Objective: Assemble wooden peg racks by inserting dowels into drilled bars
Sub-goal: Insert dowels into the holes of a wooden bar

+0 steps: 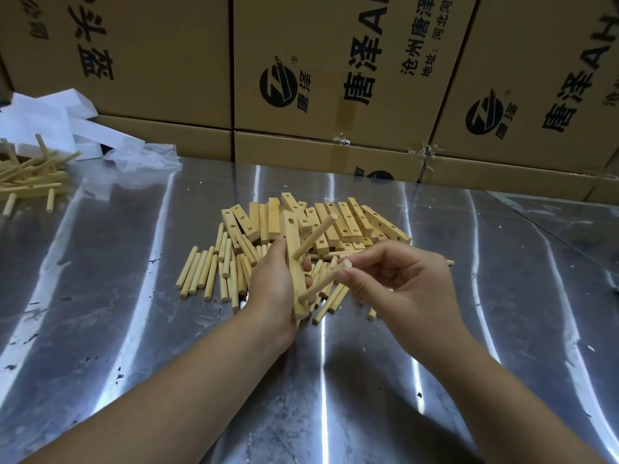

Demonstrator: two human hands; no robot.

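Observation:
My left hand (273, 283) grips a pale wooden drilled bar (292, 242), held nearly upright above the metal table (368, 380). One dowel (316, 235) sticks out of the bar's middle hole, pointing up and right. A second dowel (323, 281) sits in the lowest hole, and my right hand (398, 281) pinches its free end. The bar's top hole is open. Behind my hands lie a heap of drilled bars (338, 222) and loose dowels (214, 269).
Stacked cardboard boxes (335, 78) wall off the back of the table. At far left lie assembled racks and stray dowels (30, 177), white foam blocks (67, 122) and a crumpled clear plastic bag (140, 159).

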